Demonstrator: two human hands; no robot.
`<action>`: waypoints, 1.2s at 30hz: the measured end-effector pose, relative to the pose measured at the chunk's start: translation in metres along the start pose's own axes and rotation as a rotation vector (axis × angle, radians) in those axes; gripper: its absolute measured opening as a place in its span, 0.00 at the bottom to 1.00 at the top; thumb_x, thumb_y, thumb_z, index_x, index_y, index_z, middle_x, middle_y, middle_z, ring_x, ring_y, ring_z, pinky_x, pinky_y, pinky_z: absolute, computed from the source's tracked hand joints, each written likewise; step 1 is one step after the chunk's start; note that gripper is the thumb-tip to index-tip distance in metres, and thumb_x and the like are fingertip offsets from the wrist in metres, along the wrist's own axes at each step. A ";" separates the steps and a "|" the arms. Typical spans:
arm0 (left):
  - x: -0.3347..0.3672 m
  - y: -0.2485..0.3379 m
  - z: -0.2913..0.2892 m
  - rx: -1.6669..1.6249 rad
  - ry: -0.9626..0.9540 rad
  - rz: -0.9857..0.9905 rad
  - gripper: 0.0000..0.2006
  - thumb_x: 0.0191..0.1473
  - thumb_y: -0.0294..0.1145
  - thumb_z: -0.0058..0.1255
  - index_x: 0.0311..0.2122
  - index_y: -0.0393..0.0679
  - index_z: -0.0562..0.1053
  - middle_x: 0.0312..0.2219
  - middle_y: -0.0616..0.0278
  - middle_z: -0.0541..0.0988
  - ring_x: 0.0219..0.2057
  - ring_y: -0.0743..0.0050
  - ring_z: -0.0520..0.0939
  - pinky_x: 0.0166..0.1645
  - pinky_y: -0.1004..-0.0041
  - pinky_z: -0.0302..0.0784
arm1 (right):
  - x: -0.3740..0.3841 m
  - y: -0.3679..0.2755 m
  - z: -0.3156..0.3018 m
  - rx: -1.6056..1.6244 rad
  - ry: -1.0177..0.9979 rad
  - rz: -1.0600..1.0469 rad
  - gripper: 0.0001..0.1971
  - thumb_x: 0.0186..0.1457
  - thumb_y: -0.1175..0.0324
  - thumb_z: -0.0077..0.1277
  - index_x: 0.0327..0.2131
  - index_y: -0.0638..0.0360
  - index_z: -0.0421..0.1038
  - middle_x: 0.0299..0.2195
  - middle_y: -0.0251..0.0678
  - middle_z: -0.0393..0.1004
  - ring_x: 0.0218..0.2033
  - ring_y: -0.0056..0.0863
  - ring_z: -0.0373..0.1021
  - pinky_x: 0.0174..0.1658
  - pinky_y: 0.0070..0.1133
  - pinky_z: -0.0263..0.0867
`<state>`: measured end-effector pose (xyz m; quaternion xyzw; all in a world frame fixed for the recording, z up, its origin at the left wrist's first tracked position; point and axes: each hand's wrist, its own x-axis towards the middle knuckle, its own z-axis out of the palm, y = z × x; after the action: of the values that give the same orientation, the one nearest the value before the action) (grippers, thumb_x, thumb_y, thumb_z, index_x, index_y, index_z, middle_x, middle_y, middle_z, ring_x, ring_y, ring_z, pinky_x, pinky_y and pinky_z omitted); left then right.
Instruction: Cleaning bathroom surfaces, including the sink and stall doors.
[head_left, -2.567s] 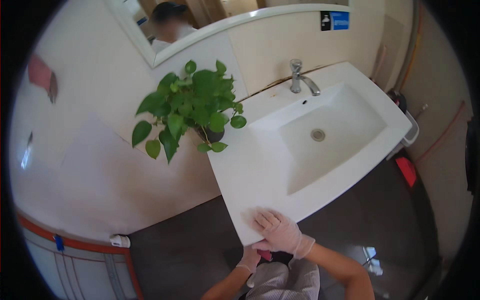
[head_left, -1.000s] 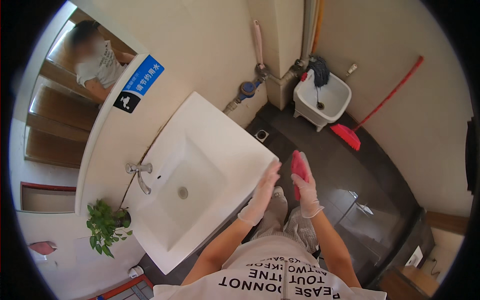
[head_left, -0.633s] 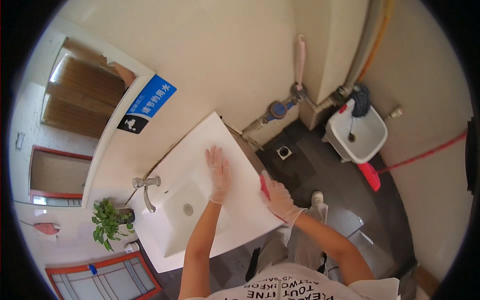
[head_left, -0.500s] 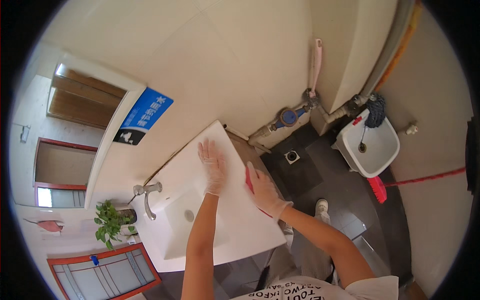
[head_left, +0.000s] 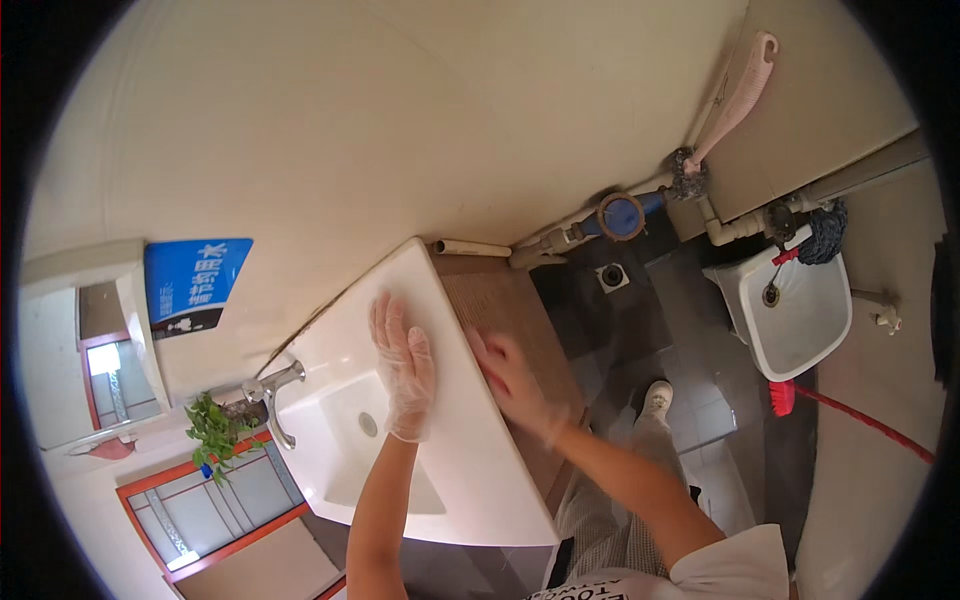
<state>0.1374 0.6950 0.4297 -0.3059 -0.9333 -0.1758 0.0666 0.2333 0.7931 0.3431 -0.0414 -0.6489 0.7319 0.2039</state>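
Note:
A white washbasin (head_left: 455, 440) with a wide flat rim lies below me, its drain in the hollow and a chrome tap (head_left: 276, 392) at its left. My left hand (head_left: 403, 365), in a clear thin glove, rests flat on the rim's right part, fingers stretched out. My right hand (head_left: 515, 375), also gloved and smeared by motion, is at the basin's right side edge. Its fingers are closed around a red cloth-like piece (head_left: 495, 383), mostly hidden by the hand and pressed to the edge.
Under the basin is a wooden cabinet (head_left: 500, 300). A potted plant (head_left: 222, 430) stands by the tap. On the right are a blue water meter (head_left: 621, 216), a pink-handled brush (head_left: 740, 105), a white mop sink (head_left: 795, 320) with a mop (head_left: 823, 232), and a red broom (head_left: 783, 398).
The view has shifted, showing more of the cabinet's side. My right hand is now blurred along the basin's side edge, covering more of the red piece. My left hand stays flat on the rim.

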 end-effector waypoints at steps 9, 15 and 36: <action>0.001 0.001 0.011 0.030 -0.039 -0.004 0.19 0.55 0.32 0.32 0.51 0.36 0.55 0.52 0.50 0.56 0.54 0.48 0.54 0.56 0.61 0.48 | 0.073 0.024 0.001 -0.228 0.061 -0.007 0.25 0.41 0.75 0.48 0.48 0.52 0.60 0.39 0.43 0.62 0.39 0.39 0.61 0.42 0.28 0.59; 0.000 0.008 -0.004 0.085 -0.075 0.003 0.19 0.55 0.31 0.31 0.52 0.36 0.54 0.52 0.50 0.56 0.54 0.48 0.53 0.57 0.61 0.47 | 0.067 0.025 0.012 -0.217 0.084 0.094 0.24 0.42 0.75 0.45 0.48 0.52 0.61 0.39 0.43 0.63 0.38 0.41 0.62 0.42 0.29 0.59; 0.001 -0.002 0.014 -0.022 0.002 0.006 0.17 0.56 0.31 0.32 0.50 0.37 0.57 0.50 0.52 0.59 0.52 0.56 0.57 0.56 0.67 0.51 | -0.209 -0.024 -0.059 -0.096 -0.285 0.117 0.29 0.39 0.86 0.42 0.49 0.53 0.61 0.45 0.37 0.59 0.44 0.36 0.57 0.51 0.27 0.52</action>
<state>0.1347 0.6994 0.4165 -0.3093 -0.9303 -0.1861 0.0649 0.4496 0.7762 0.3150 0.0156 -0.7018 0.7093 0.0644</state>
